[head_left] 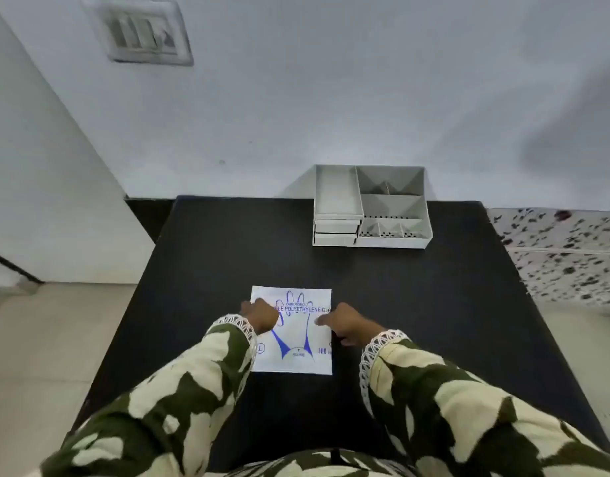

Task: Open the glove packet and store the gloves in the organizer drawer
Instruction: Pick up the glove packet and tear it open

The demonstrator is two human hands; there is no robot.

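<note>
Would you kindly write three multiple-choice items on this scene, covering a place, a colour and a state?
1. Where does the organizer stand on the table?
A. far edge by the wall
B. near edge by the person
C. left edge

2. What colour is the print on the glove packet?
A. red
B. blue
C. green

3. How does the packet lie?
A. flat under both hands
B. lifted off the table
C. inside a drawer

Answers:
1 A, it sits against the wall, beyond the packet.
2 B, the hand outline and lettering are blue.
3 A, the left hand and right hand rest on it.
</note>
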